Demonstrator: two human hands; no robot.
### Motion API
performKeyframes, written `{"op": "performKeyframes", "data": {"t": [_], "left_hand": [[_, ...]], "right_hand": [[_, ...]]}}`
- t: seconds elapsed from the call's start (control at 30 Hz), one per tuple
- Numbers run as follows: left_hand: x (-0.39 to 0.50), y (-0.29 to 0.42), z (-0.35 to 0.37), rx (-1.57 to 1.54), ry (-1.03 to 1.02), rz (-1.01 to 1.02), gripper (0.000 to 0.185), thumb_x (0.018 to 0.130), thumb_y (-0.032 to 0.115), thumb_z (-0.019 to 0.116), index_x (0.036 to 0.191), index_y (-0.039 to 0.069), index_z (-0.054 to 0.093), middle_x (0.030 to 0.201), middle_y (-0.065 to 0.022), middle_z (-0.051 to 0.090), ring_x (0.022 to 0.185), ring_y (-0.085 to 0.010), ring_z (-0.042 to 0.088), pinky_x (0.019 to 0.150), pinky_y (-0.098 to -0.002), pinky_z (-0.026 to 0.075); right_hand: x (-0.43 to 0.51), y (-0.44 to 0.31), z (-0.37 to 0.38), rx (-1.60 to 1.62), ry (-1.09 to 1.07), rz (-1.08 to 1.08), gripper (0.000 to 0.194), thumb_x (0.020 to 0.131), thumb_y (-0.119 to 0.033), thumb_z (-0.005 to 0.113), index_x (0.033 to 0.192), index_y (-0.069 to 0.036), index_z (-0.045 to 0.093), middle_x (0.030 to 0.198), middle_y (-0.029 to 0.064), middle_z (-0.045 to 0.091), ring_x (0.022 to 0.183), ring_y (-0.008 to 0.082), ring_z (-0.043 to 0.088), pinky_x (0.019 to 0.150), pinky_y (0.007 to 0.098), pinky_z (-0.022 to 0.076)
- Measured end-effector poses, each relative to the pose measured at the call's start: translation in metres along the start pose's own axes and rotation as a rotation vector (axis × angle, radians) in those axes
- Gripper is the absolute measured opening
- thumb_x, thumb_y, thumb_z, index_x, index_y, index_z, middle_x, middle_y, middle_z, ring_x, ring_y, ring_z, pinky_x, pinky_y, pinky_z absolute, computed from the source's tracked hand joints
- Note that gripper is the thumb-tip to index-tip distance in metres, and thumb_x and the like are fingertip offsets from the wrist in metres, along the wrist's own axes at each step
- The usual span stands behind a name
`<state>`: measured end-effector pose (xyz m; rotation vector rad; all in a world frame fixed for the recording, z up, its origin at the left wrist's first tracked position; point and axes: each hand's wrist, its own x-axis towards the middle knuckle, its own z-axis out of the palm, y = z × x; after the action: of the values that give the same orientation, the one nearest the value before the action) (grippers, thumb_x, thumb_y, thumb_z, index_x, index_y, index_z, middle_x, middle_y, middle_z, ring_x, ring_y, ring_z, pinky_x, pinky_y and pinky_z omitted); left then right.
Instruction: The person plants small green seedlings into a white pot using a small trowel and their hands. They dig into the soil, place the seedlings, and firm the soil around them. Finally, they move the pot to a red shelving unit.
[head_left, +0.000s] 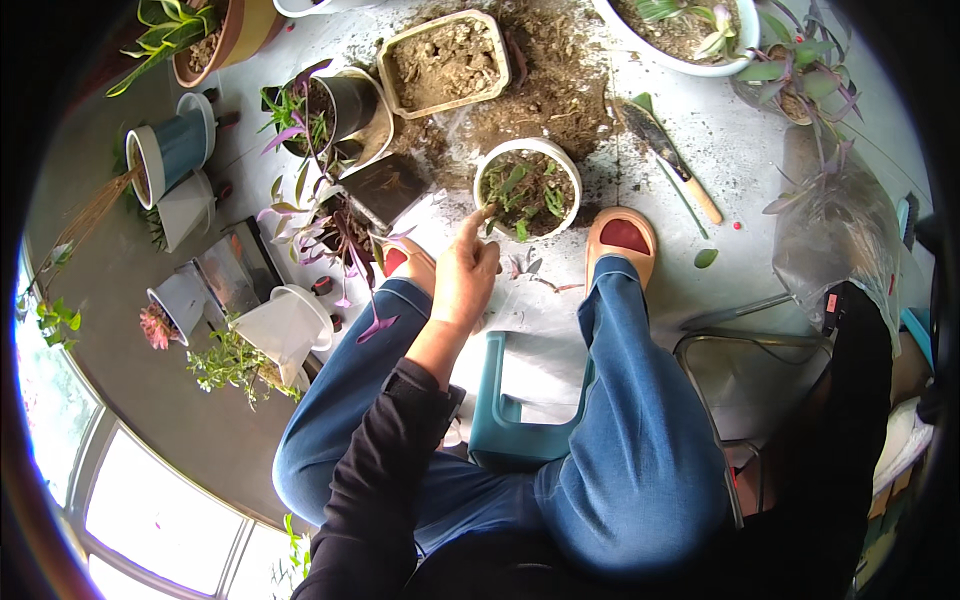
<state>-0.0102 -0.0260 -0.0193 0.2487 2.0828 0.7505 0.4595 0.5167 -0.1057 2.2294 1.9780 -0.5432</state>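
Observation:
My left hand (463, 279) reaches to the near left of a round white pot (574, 184). Its index finger is stretched out at the pot's rim, and its other fingers are curled. No held thing shows in it, though the palm side is hidden. Dark soil fills the pot, with several short green succulent cuttings (516, 182) lying or standing in it. My right hand is out of view. Beyond the pot, spilled soil (559, 82) covers the floor around a rectangular tub (397, 101) of dry, lumpy soil.
A wooden-handled trowel (701, 199) lies right of the pot beside a green stem and near a loose leaf (705, 259). Purple trailing plants (360, 247) stand left. A teal plastic stool (517, 442) is between my legs. A clear plastic bag (832, 225) and metal-framed seat (750, 341) are right.

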Motion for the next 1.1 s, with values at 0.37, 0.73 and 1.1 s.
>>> {"op": "performKeyframes", "data": {"t": [0.37, 0.73, 1.1], "left_hand": [[0.000, 0.006, 0.000, 0.019, -0.075, -0.020, 0.049, 0.101, 0.004, 0.059, 0.150, 0.003, 0.055, 0.078, -0.0017, 0.063, 0.072, -0.0093, 0.061, 0.071, -0.0254, 0.050], [0.007, 0.008, 0.008, -0.105, 0.040, -0.046, 0.039, 0.102, 0.002, 0.056, 0.141, -0.001, 0.056, 0.077, -0.0036, 0.064, 0.072, -0.0097, 0.059, 0.071, -0.0249, 0.049], [0.004, 0.005, 0.011, -0.014, 0.046, 0.015, 0.052, 0.095, 0.007, 0.062, 0.147, 0.012, 0.055, 0.074, -0.0146, 0.068, 0.068, -0.0291, 0.069, 0.070, -0.0423, 0.054]], "right_hand": [[0.014, 0.007, 0.006, 0.009, -0.007, 0.002, 0.034, 0.102, -0.029, 0.067, 0.125, -0.005, 0.070, 0.105, 0.0057, 0.073, 0.089, 0.0162, 0.067, 0.079, 0.0311, 0.0526], [0.026, 0.022, 0.000, 0.094, 0.001, 0.019, 0.032, 0.103, -0.024, 0.068, 0.128, -0.004, 0.068, 0.104, 0.0056, 0.072, 0.088, 0.0150, 0.067, 0.077, 0.0292, 0.0522], [0.042, 0.087, -0.064, 0.837, -0.143, 0.139, 0.031, 0.103, -0.020, 0.068, 0.130, -0.003, 0.067, 0.104, 0.0055, 0.072, 0.088, 0.0138, 0.066, 0.075, 0.0274, 0.0519]]}}
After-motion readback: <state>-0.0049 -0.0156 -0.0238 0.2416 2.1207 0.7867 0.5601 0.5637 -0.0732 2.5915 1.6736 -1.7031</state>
